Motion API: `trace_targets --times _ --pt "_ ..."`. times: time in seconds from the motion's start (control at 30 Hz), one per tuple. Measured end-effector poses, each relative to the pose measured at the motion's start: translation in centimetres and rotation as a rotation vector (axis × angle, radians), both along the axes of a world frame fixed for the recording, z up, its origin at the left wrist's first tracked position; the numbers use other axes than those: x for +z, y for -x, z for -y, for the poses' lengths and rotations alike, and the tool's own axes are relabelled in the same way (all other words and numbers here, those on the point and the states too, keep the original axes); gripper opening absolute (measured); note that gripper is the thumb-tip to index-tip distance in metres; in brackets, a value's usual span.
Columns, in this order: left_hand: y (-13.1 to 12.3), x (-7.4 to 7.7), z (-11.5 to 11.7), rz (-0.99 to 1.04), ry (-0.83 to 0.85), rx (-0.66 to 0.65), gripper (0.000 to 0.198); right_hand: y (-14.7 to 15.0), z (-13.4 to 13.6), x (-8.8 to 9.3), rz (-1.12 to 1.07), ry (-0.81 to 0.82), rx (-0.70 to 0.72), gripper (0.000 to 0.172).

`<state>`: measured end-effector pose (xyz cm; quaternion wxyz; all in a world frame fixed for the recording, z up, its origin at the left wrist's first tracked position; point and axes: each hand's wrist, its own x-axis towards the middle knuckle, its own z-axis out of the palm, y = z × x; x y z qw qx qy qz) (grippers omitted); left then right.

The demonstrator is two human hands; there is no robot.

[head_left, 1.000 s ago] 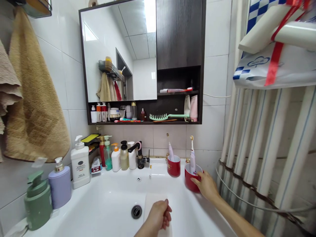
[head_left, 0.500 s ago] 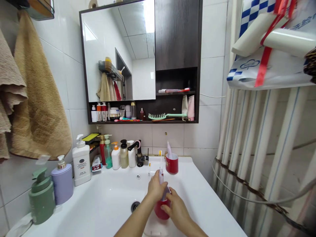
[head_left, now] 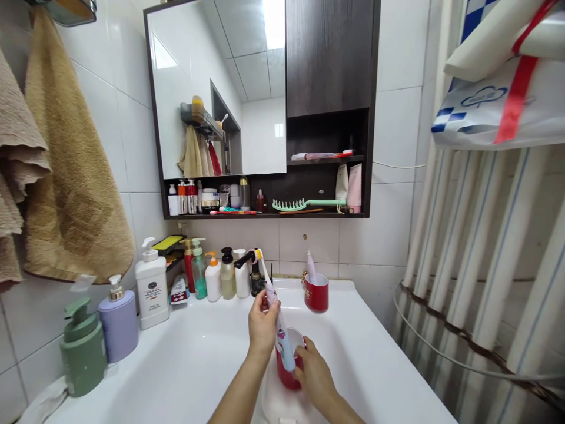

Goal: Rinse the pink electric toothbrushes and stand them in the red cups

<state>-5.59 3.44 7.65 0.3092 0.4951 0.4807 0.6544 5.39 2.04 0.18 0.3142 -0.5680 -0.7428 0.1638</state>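
Observation:
An electric toothbrush (head_left: 282,330) with a pale pink and blue patterned handle is pinched in my left hand (head_left: 262,323). It tilts, its yellow-and-white head up by the black faucet (head_left: 256,274) and its blue end low in front of a red cup (head_left: 286,377). My right hand (head_left: 316,374) grips that cup by its right side over the white sink (head_left: 203,347). The cup's pale inside shows behind the toothbrush handle. Beyond the hands, a second red cup (head_left: 316,294) stands on the sink's back ledge with a pale pink tube-like item (head_left: 311,268) upright in it.
Several pump bottles (head_left: 214,280) line the sink's back left, with a purple bottle (head_left: 118,327) and a green one (head_left: 83,353) nearer. A mirror cabinet (head_left: 329,53) hangs above. White pipes (head_left: 481,265) run along the right, towels (head_left: 75,165) hang left.
My left hand has lifted the toothbrush up and leftward out of the red cup, and it now leans toward the faucet. My right hand still holds the cup. The view has shifted slightly.

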Motion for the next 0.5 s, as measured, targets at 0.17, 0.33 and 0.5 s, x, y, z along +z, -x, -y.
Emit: trace_targets --times 0.17,0.33,0.5 --pt "-1.0 -1.0 1.6 0.042 0.034 -0.089 0.035 -1.1 -0.3 0.8 -0.070 0.000 0.027 0.019" --pt "-3.6 -2.7 3.2 0.017 0.109 -0.237 0.027 -2.9 0.3 4.7 -0.596 0.045 0.116 0.032" --pt "-6.3 -5.1 3.3 0.123 0.213 -0.381 0.029 -3.7 0.7 6.2 -1.038 0.250 0.232 0.024"
